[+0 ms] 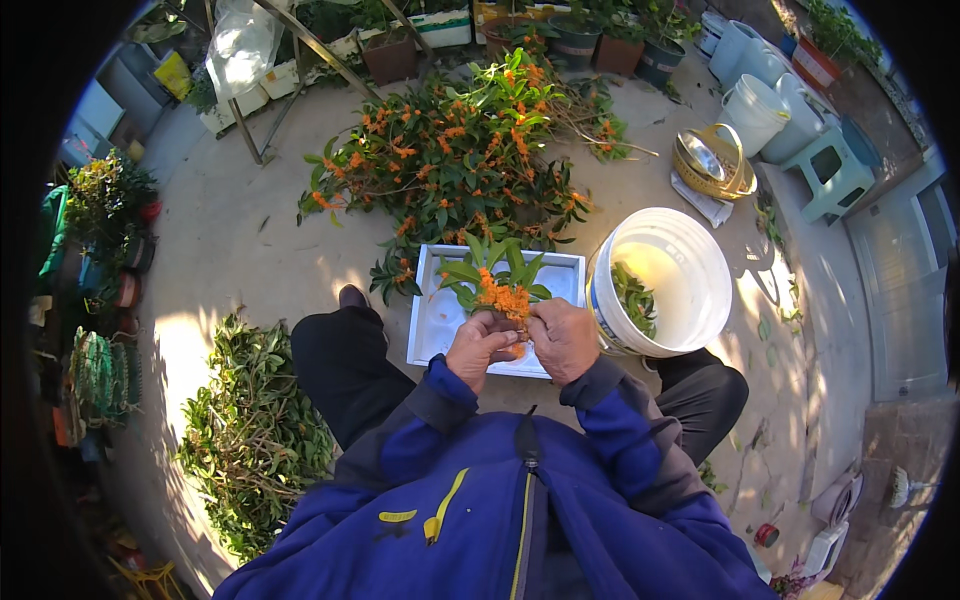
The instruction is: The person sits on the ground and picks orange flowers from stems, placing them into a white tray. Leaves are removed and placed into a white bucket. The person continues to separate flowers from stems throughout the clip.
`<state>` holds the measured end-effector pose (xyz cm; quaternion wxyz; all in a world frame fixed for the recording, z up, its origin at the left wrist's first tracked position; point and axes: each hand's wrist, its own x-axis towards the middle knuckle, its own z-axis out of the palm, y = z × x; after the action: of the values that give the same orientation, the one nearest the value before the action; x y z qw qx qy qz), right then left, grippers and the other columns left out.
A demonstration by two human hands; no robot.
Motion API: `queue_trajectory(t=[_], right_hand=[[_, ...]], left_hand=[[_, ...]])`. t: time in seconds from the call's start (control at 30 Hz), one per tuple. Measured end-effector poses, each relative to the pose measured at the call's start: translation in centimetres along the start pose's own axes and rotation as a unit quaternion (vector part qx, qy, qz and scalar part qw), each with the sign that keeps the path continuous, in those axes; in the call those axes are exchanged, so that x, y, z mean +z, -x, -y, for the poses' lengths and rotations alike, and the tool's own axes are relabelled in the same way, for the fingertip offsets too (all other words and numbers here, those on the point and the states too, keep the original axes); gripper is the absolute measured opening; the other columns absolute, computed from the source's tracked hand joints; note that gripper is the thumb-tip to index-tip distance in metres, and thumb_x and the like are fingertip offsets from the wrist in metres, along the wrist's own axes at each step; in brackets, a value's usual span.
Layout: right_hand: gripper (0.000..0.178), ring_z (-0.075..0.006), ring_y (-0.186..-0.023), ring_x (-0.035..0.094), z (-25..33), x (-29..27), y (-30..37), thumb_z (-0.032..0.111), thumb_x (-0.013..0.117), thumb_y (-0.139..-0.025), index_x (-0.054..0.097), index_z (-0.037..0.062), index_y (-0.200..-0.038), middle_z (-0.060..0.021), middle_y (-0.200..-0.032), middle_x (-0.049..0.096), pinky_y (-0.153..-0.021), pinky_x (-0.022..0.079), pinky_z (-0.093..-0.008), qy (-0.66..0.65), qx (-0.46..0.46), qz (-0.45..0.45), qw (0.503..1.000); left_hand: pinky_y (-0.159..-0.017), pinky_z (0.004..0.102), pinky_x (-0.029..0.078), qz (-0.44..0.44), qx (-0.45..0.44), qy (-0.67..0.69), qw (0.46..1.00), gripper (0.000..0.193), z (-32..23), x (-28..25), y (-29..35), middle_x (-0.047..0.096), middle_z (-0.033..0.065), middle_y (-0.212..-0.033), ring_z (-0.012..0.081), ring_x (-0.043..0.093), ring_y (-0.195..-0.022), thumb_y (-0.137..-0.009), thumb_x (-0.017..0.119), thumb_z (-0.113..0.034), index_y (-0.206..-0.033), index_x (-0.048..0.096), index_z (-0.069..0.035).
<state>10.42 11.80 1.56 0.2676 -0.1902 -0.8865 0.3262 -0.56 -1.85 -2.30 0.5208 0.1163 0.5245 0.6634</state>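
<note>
Head view, looking down: a leafy sprig with orange blossoms (503,298) is held up over the near half of a shallow white box (428,325). The left hand (480,347) pinches it low between thumb and fingers, probably to steady it. The right hand (563,340) is curled and pinches at its right side; whether on stem or blossoms, I cannot tell.

The box sits between the person's spread legs, likely so that anything that drops lands inside. The white bucket (690,290), with green leaves (634,300) in it, stands just beside the box, handy for the right hand. The heap of flowering branches (450,140) lies just beyond the box, seemingly for easy reach.

The ground is pale concrete (240,220), patched with sun and shade. A pile of leafy cuttings (255,430) lies to the left. Potted plants (390,58) line the far edge of this yard; to the right are a yellow basket (735,180) and a pale stool (830,170).
</note>
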Motion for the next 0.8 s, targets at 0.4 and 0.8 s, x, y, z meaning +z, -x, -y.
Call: queue_trajectory(t=[0.4,0.8], right_hand=[[0.008,-0.0381,-0.068,0.062,-0.2,0.5,1.8,0.011,0.064,-0.077,0.06,0.0054,-0.078,-0.0173,-0.073,0.06,-0.06,0.048,-0.0486,0.032,-0.094,0.089,0.991],[0.007,-0.0226,-0.057,0.059,-5.5,-8.8,2.5,0.002,0.065,-0.079,0.063,-0.0006,-0.085,-0.0135,-0.064,0.059,-0.059,0.048,-0.0327,-0.021,0.155,-0.054,0.986]], left_hand=[[-0.096,0.0462,0.048,0.065,-0.108,0.189,0.974,0.049,-0.8,-4.2,-1.9,0.06,0.0156,-0.129,0.0284,0.057,-0.119,-0.096,0.06,-0.039,-0.131,0.052,-0.006],[-0.074,0.0396,0.053,-0.195,-0.113,0.22,0.949,0.024,2.1,-9.7,-5.8,0.067,0.006,-0.096,0.0225,0.066,-0.087,-0.095,0.06,-0.021,-0.113,0.058,-0.005]])
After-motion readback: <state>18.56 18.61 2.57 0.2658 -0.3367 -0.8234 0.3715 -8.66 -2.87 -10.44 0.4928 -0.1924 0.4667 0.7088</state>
